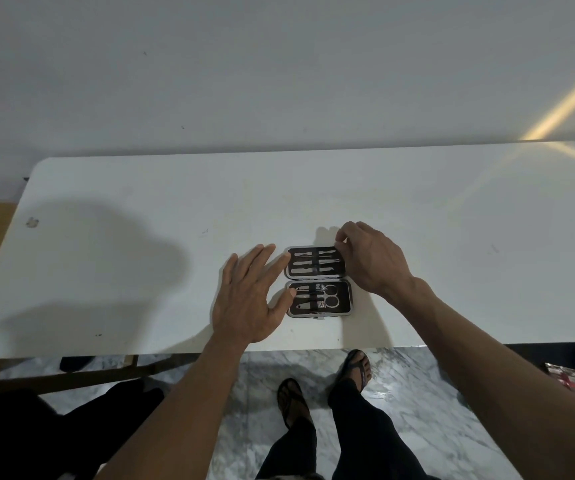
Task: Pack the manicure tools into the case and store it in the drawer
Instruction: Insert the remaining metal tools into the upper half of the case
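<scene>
A person's left hand [244,299], fingers spread wide and flat, rests against the left side of an open black silver-rimmed manicure case [318,281]; the right hand [371,259] pinches the far half's upper-right corner. Slim metal tools [315,262] & scissors [329,296] sit strapped in both halves, near the front edge of a white rectangular table [140,209], above marble flooring [417,410].

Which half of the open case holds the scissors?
The near half, closer to the person: only it shows the round scissors handles. The far half holds slim straight tools.
</scene>
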